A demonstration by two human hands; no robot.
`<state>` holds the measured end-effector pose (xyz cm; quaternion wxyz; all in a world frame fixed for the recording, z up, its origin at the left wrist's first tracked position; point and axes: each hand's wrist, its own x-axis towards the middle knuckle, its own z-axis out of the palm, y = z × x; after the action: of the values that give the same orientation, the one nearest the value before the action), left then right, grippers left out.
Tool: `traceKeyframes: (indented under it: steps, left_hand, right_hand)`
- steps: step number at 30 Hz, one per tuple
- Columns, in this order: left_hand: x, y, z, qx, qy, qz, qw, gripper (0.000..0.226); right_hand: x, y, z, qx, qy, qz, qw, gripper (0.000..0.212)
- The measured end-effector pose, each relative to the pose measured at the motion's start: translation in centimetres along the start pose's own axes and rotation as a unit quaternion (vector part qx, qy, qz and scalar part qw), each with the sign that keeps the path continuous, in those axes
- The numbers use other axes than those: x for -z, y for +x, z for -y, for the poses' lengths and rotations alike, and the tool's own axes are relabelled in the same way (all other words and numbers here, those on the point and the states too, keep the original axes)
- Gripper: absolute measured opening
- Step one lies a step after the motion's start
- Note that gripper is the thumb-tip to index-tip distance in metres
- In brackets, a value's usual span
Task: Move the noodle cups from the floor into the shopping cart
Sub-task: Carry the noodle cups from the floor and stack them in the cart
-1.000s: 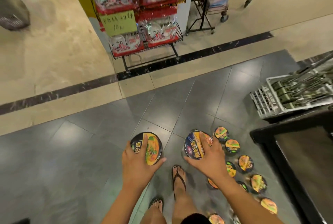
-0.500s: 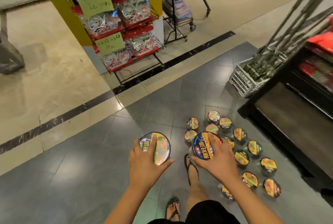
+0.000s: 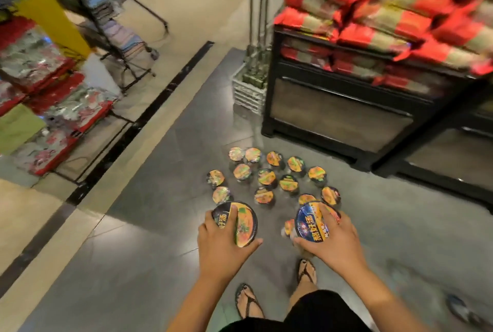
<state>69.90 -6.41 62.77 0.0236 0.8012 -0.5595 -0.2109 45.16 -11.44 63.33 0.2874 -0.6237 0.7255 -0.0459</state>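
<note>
Gripping from above: left hand (image 3: 221,249) spreads its fingers over a round black-and-orange noodle cup (image 3: 246,221), thumb hooked under the rim. Right hand (image 3: 338,246) clamps a round blue-lidded noodle cup (image 3: 310,221) the same way. Both cups are up off the grey tiled floor (image 3: 160,225). Likely light, thin-walled and crushable, so the rim is the stiffest hold. Beyond, small foil-topped cups (image 3: 266,176) cluster on the tiles before a black display stand (image 3: 338,113). Shopping cart not in view.

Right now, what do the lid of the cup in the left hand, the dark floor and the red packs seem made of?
Cup lid in the left hand: probably foil or plastic film, glossy, with printed colours and sheen. Dark floor: polished stone or ceramic tiles; joints and soft reflections show. Red packs: likely thin plastic wrap, shiny, creased, though blurred.
</note>
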Motion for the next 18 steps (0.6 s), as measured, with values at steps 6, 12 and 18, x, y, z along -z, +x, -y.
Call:
traceKeyframes:
  steps: [6, 12, 18]
  left_hand:
    - [-2.8, 1.9, -9.5, -0.126, 0.046, 0.067, 0.989, 0.105]
    - [-6.2, 1.9, -22.2, -0.225, 0.078, 0.074, 0.968, 0.106]
    - [-10.8, 0.6, -37.0, -0.321, 0.111, 0.090, 0.936, 0.106]
  right_hand:
    - [3.0, -2.2, -8.1, -0.128, 0.095, -0.071, 0.985, 0.110]
    - [8.1, -4.8, -18.4, -0.249, 0.171, -0.118, 0.946, 0.106]
    - [13.9, -5.2, -29.9, -0.318, 0.214, -0.173, 0.907, 0.107]
